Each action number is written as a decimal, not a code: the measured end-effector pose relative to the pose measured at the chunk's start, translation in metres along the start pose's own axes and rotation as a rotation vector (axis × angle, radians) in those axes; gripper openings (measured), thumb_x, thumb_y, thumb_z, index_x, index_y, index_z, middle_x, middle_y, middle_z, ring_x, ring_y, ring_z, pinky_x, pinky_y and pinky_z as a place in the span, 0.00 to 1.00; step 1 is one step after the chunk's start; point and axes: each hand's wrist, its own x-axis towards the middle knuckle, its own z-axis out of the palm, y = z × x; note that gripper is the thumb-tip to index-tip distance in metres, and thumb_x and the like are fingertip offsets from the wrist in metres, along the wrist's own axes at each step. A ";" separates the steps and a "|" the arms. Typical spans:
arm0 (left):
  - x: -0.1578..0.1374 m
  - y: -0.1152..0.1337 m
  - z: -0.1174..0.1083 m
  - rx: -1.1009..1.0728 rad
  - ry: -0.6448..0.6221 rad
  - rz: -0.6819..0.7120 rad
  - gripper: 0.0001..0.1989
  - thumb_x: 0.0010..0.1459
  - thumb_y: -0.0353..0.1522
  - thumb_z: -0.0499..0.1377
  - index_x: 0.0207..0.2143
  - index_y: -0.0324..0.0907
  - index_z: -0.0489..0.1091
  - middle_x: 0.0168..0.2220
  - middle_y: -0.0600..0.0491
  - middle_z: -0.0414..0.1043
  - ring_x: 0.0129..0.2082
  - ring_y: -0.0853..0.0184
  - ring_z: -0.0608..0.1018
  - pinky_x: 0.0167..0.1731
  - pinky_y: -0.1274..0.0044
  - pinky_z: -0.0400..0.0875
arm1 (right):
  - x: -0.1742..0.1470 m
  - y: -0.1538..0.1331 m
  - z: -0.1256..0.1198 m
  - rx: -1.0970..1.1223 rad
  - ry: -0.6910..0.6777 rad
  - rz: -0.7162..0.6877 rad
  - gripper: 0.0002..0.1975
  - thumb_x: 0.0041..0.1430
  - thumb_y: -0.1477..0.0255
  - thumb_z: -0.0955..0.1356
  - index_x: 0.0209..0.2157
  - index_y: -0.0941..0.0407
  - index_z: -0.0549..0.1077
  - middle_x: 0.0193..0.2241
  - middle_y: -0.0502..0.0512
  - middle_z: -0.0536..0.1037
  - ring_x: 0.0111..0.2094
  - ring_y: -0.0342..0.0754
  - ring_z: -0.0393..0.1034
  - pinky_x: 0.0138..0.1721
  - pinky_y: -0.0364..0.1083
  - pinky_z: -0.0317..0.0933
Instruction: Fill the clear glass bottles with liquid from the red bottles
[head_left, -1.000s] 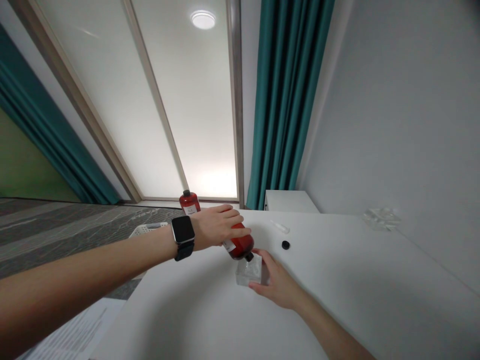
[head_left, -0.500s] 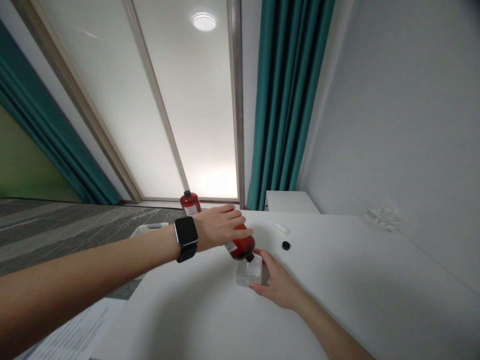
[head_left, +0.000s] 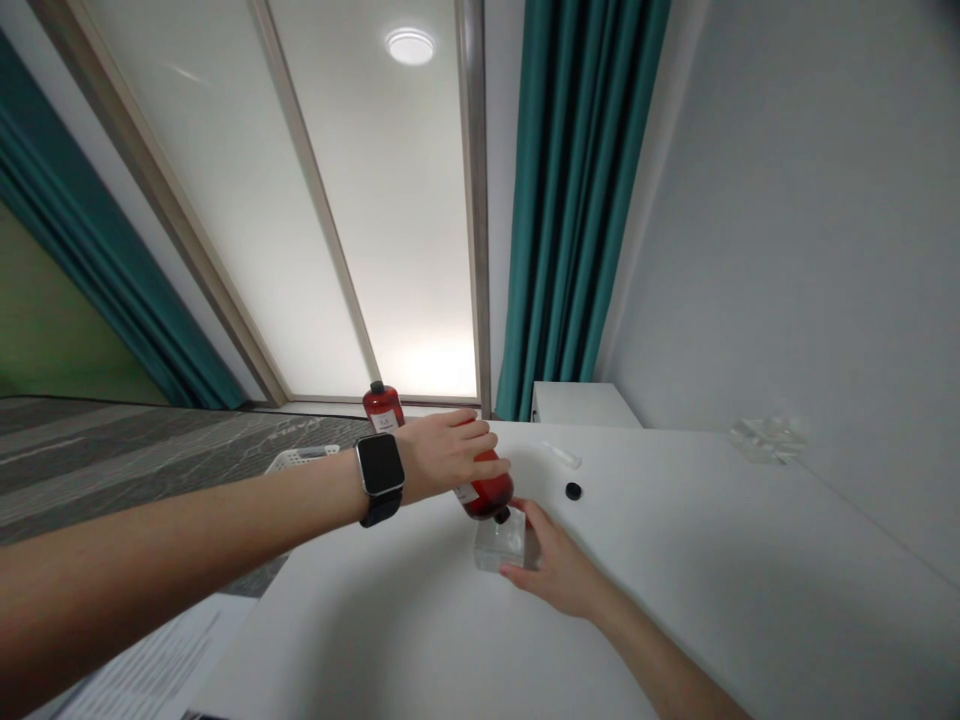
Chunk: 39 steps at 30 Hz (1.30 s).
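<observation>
My left hand (head_left: 450,455), with a black watch on its wrist, is wrapped round a red bottle (head_left: 491,496) with a white label. The bottle is tipped neck-down, its dark mouth over a clear square container (head_left: 499,545) on the white table (head_left: 420,640). Whether liquid is flowing I cannot tell. My right hand (head_left: 551,565) grips the container's right side between thumb and fingers. Beyond the right hand lies a round black cap (head_left: 573,491).
A second red bottle (head_left: 384,410) with a black cap stands behind my left hand. Near the back edge lies a small whitish tube-like item (head_left: 562,455). Crumpled clear plastic (head_left: 766,440) is at the far right. A white basket (head_left: 300,457) and printed paper (head_left: 165,660) are on the left.
Almost nothing differs. The hands, bottle and container appear shifted very slightly right, along with the whole view; the bottle stays tipped over the container.
</observation>
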 end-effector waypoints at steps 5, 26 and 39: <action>0.000 0.000 0.000 0.022 0.037 0.013 0.17 0.65 0.25 0.56 0.55 0.44 0.64 0.46 0.50 0.73 0.45 0.60 0.72 0.47 0.69 0.62 | 0.001 0.000 0.001 -0.012 0.015 -0.004 0.35 0.48 0.73 0.75 0.56 0.51 0.62 0.55 0.58 0.71 0.56 0.58 0.66 0.57 0.58 0.59; -0.007 -0.009 0.021 -0.203 0.004 -0.019 0.37 0.50 0.29 0.72 0.59 0.45 0.60 0.52 0.47 0.71 0.51 0.57 0.70 0.54 0.68 0.59 | -0.002 0.001 0.001 -0.015 0.006 -0.008 0.35 0.49 0.75 0.73 0.59 0.51 0.61 0.58 0.59 0.68 0.59 0.56 0.64 0.60 0.57 0.56; -0.013 -0.006 0.040 -0.316 0.003 -0.086 0.35 0.48 0.30 0.71 0.57 0.44 0.61 0.49 0.46 0.73 0.50 0.56 0.73 0.51 0.68 0.65 | 0.000 0.007 0.002 -0.021 0.023 -0.037 0.37 0.49 0.75 0.73 0.60 0.52 0.61 0.59 0.59 0.68 0.60 0.57 0.63 0.61 0.58 0.54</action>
